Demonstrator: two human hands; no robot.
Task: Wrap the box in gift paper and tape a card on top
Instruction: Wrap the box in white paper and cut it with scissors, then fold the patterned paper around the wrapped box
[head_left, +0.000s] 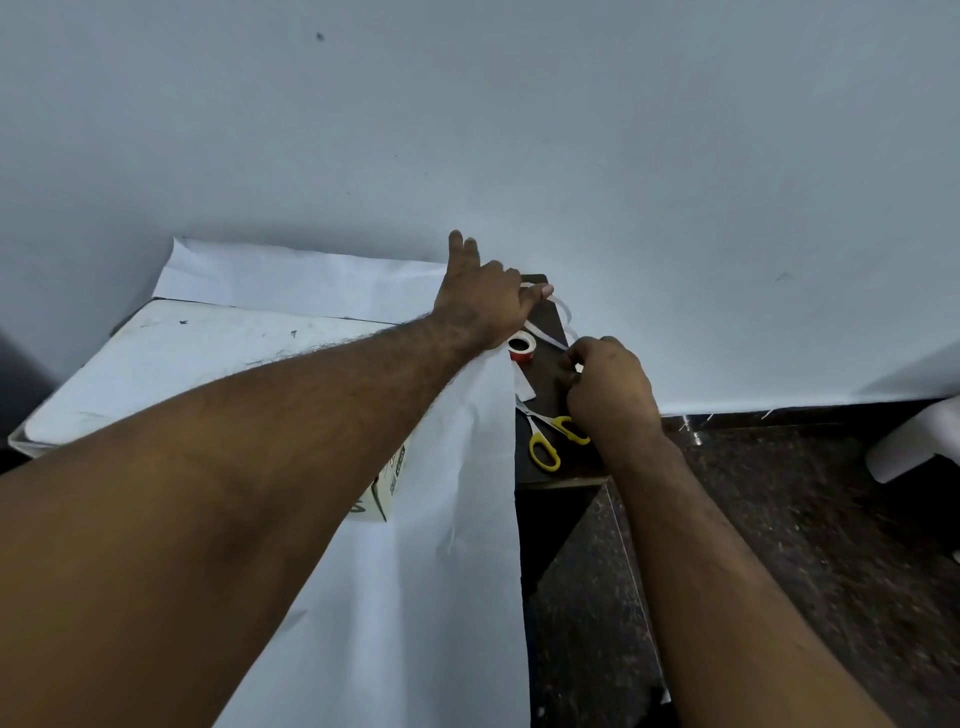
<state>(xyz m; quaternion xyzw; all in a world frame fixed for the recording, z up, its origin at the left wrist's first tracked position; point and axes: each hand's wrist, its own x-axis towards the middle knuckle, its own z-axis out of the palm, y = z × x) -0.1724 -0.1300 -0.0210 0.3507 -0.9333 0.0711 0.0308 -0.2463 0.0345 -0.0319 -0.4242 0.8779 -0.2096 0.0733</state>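
Observation:
White gift paper (441, 545) lies spread over a small dark table (545, 322) and drapes toward me. A white box (197, 358) sits on it at the left, its printed side showing under my left forearm. My left hand (480, 299) reaches to the paper's far right corner, fingers stretched out and pressing there. A red tape roll (521, 347) stands just below that hand. My right hand (605, 387) has its fingers curled, pinching a small pale piece near a thin white strip (545, 336); what the piece is I cannot tell. Yellow-handled scissors (548, 441) lie below the right hand.
A pale wall rises directly behind the table. A small white scrap (524, 387) lies beside the scissors. Dark speckled floor (779, 545) runs to the right, with a white object (914, 447) at the right edge.

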